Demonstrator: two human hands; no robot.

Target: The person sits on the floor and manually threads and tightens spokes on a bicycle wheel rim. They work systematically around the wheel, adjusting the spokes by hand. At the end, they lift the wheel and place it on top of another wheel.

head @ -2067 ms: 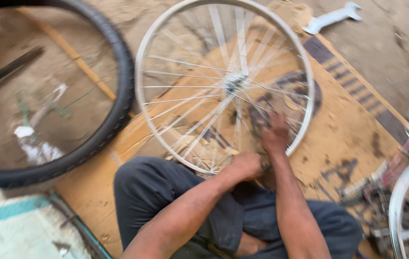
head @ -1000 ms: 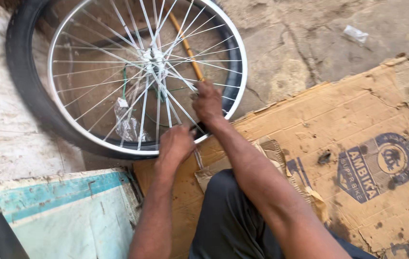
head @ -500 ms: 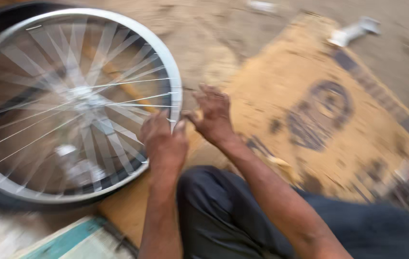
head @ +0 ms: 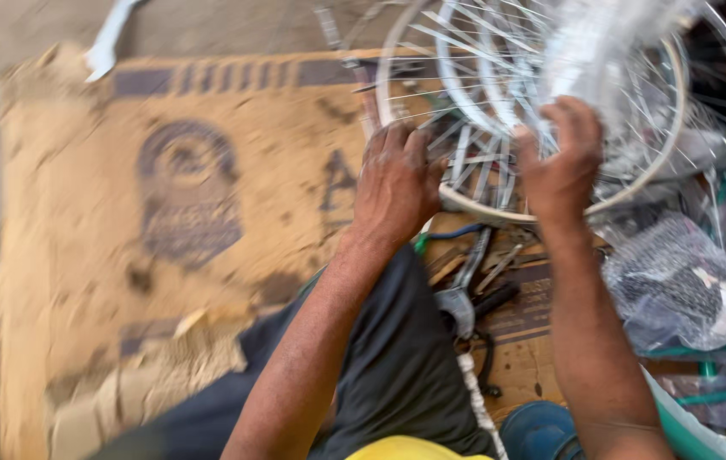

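Both hands at stacked spoked bicycle rims [head: 550, 128], upper right of frame. Left hand [head: 397, 183] curled on near rim edge; right hand [head: 561, 162] gripping spokes. Pliers [head: 458, 294] lay below on the cardboard [head: 124, 255].

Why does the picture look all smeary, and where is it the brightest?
Head view: motion blur smears the cardboard sheet and the spoked wheel rims; glare whitens the clear plastic wrap; the left hand and right hand look somewhat sharper.
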